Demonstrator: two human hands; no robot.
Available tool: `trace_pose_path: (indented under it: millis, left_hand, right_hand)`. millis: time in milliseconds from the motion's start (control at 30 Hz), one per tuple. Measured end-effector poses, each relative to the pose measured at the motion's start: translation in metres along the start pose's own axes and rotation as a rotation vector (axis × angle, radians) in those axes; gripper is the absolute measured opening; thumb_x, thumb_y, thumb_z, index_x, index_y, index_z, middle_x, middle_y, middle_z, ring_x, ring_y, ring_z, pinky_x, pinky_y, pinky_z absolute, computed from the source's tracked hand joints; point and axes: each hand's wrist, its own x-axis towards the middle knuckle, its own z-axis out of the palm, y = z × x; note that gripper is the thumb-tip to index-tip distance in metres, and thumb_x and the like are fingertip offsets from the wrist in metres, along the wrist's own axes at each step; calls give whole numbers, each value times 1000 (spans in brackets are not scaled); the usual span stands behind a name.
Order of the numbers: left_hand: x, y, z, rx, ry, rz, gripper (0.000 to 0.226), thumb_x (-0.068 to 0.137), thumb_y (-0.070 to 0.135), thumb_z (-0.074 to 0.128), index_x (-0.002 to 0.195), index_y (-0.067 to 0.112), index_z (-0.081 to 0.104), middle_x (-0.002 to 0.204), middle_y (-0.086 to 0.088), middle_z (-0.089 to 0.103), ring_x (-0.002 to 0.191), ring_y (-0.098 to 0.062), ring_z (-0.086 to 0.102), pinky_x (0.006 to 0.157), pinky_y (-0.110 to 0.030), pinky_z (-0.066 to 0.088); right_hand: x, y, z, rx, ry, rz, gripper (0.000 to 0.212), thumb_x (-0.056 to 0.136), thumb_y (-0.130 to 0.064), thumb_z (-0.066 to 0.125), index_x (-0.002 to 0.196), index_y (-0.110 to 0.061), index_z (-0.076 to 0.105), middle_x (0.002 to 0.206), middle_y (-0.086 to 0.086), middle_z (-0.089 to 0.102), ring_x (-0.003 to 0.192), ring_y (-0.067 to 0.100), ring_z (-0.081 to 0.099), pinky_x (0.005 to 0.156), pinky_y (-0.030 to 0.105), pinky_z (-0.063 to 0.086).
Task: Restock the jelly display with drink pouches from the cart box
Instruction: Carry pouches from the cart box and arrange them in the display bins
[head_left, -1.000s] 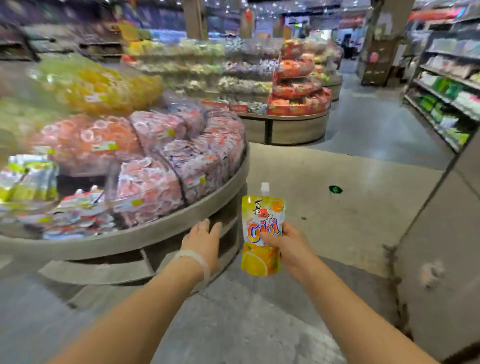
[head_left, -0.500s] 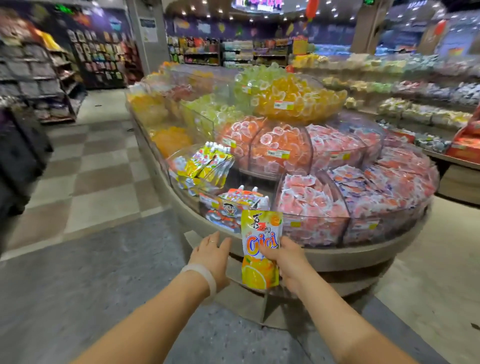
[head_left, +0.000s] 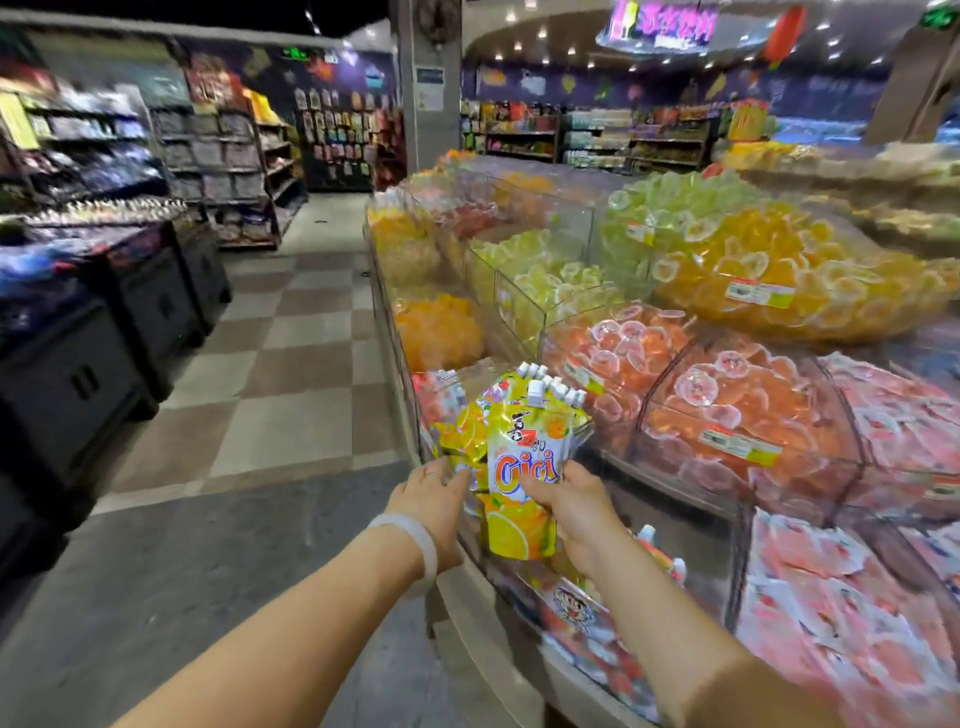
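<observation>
The drink pouch (head_left: 522, 475) stood upright in the right hand (head_left: 571, 512), its white cap at the top and its long axis running up and down, the orange lettering facing the camera. The right hand pinched it at mid-height along its right edge, thumb on the printed face and the other fingers hidden behind. It hung just above the front rim of the jelly display (head_left: 470, 582), and the row of matching pouches (head_left: 550, 387) lay directly behind and a little above it, their caps lined up and leaning towards the person. The coming move therefore looked like a short push forward and up, with the pouch kept upright so that it slid in at the front of that row. The right hand was the nearer one to the slot and already carried the load.

The left hand (head_left: 434, 496) was just beside the pouch on its left, fingers reaching forward against the yellow packets (head_left: 460, 434) at the near edge of the compartment; whether it gripped one or only touched them could not be told through the blur. A pale bracelet (head_left: 415, 540) sat on that wrist.

Round the slot, clear bins held orange jelly cups (head_left: 623, 351), more orange cups (head_left: 737, 402) to the right, and pink packets (head_left: 831, 613) nearest the person. Higher up a bowl was heaped with yellow jellies (head_left: 789, 270), with green ones (head_left: 665, 208) behind. Low in the near compartment lay red-and-white pouches (head_left: 576, 608). The cart box was not in view.
</observation>
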Motion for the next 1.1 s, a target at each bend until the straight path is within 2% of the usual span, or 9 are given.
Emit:
trace_pose_path:
  millis: [100, 333, 400, 500, 600, 700, 800, 1000, 1100]
  left_hand:
    - [40, -16, 3, -26, -18, 7, 80, 79, 28, 69, 145, 20, 24, 153, -9, 16, 143, -28, 15, 112, -39, 26]
    - [155, -50, -3, 7, -54, 156, 81, 77, 35, 70, 143, 19, 26, 153, -12, 16, 140, -32, 22, 107, -43, 32]
    - [193, -60, -4, 31, -68, 229, 85, 76, 35, 72, 144, 19, 24, 152, -13, 18, 138, -33, 26, 107, -43, 35]
    - [242, -78, -3, 23, -120, 344, 84, 77, 34, 68, 147, 21, 22, 147, -13, 25, 136, -33, 28, 108, -42, 34]
    - [278, -95, -7, 17, -119, 442, 72, 82, 34, 62, 144, 24, 27, 143, -10, 32, 133, -31, 34, 107, -38, 35]
    - [308, -106, -4, 23, -178, 522, 77, 81, 25, 64, 146, 19, 24, 151, -12, 22, 136, -31, 32, 109, -38, 35]
    - [318, -104, 7, 96, -171, 647, 73, 79, 22, 66, 142, 16, 29, 149, -13, 24, 135, -30, 32, 107, -38, 37]
    - [328, -88, 12, 123, -264, 751, 87, 82, 31, 65, 150, 19, 12, 151, -8, 23, 138, -31, 28, 107, -40, 35]
    - [336, -89, 10, 72, -318, 749, 87, 82, 30, 66, 150, 22, 11, 151, -7, 22, 137, -31, 28, 108, -41, 37]
  right_hand:
    - [36, 5, 6, -7, 28, 21, 18, 82, 5, 66, 90, -10, 63, 90, 9, 68, 75, 19, 65, 68, 31, 54]
    - [124, 10, 31, -5, 205, 19, 22, 78, -3, 72, 98, -9, 65, 103, 14, 71, 101, 32, 66, 95, 51, 50]
    - [153, 9, 41, -42, 288, -40, 23, 74, -6, 75, 95, -6, 66, 104, 17, 71, 99, 33, 66, 91, 49, 52]
    - [183, 9, 62, -135, 441, -69, 21, 77, -6, 72, 97, -8, 66, 104, 14, 69, 88, 24, 63, 71, 29, 52]
    - [199, 15, 82, -162, 601, -81, 33, 64, -29, 77, 95, -22, 66, 116, 16, 64, 103, 27, 61, 83, 34, 52]
    - [206, 23, 88, -80, 683, -40, 19, 79, -12, 72, 94, -18, 62, 101, 13, 67, 85, 22, 62, 70, 25, 52]
    - [202, 33, 87, -16, 775, 24, 40, 77, -7, 71, 115, -6, 59, 113, 17, 65, 96, 28, 63, 86, 41, 53]
    - [192, 36, 78, 21, 926, 86, 6, 86, 4, 61, 87, -2, 59, 54, -4, 63, 43, 1, 52, 44, 13, 41]
    - [196, 40, 84, 86, 908, 97, 8, 86, -2, 63, 91, -4, 58, 67, -2, 65, 56, 4, 53, 50, 17, 40]
